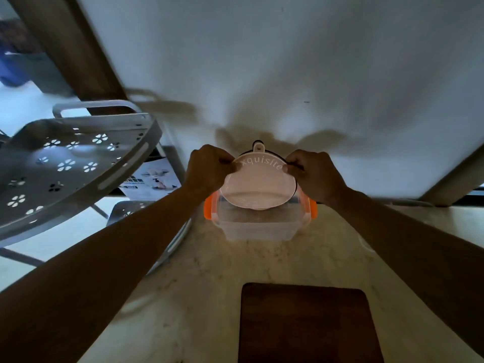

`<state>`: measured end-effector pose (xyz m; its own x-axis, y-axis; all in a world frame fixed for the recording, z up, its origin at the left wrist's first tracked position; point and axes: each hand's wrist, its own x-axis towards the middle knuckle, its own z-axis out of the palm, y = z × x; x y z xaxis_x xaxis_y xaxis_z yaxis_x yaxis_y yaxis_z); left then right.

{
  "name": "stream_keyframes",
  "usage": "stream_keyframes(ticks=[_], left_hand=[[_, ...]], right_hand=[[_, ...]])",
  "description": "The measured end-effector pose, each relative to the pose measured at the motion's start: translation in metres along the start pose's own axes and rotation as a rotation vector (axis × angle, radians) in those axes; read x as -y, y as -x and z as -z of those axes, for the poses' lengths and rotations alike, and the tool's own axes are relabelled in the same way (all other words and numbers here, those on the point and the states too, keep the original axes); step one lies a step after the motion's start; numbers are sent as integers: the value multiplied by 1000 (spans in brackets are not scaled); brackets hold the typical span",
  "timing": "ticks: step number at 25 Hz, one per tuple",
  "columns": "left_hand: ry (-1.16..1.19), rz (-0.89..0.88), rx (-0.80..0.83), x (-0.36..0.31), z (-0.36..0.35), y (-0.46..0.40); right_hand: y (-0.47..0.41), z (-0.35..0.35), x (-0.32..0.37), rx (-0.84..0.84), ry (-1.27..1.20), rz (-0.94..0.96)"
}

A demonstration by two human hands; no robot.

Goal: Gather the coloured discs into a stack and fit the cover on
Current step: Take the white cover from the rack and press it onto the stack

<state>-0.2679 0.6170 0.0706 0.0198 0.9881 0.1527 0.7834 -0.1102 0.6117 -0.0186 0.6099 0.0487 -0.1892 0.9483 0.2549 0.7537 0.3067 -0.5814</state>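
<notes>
Between the two hands, held up over the far end of the counter: one round translucent white cover (258, 180), tilted with its face toward the camera, bearing raised lettering reading "xquisite" and a small tab with a hole at its upper edge; a dark rim is showing along its right side and top, possibly the edge of a disc stack behind it, though the dim view is not settling this. Left hand (209, 170): fingers curled closed, thumb and fingertips pinching the cover's left edge. Right hand (313, 174): likewise curled closed, pinching the cover's right edge. Directly beneath the hands and partly overlapped by the cover's lower edge: one clear plastic container (255, 224), rectangular, with orange latches (208, 208) on both short sides, sitting on the pale marbled counter (209, 297). Nearer the person than the hands, between the forearms: one dark brown board (306, 323) with rounded corners, lying flat on the counter, well apart from the container. Left of the left hand: one grey perforated rack (70, 163) with flower-shaped cut-outs, standing beside the counter; a printed leaflet (152, 183) is lying just below its right edge. Beyond the hands: a plain white wall (288, 61), carrying shadows.
</notes>
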Motion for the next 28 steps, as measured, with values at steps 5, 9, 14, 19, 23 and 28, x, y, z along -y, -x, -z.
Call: stream_keyframes(ticks=[5, 9, 14, 19, 23, 28], left_hand=[[-2, -5, 21, 22, -32, -5], [13, -7, -61, 34, -49, -8], [46, -59, -131, 37, -58, -4], [28, -92, -114, 39, -63, -5], [-66, -158, -114, 40, -67, -2], [-140, -179, -69, 43, -70, -4]], right_hand=[[7, -27, -24, 28, 50, -28], [5, -43, -27, -60, 225, 58], [3, -50, -29, -185, 299, 101], [2, -52, -31, -149, 405, 81], [5, -53, -32, -175, 387, 74], [1, -53, -35, -108, 386, 71]])
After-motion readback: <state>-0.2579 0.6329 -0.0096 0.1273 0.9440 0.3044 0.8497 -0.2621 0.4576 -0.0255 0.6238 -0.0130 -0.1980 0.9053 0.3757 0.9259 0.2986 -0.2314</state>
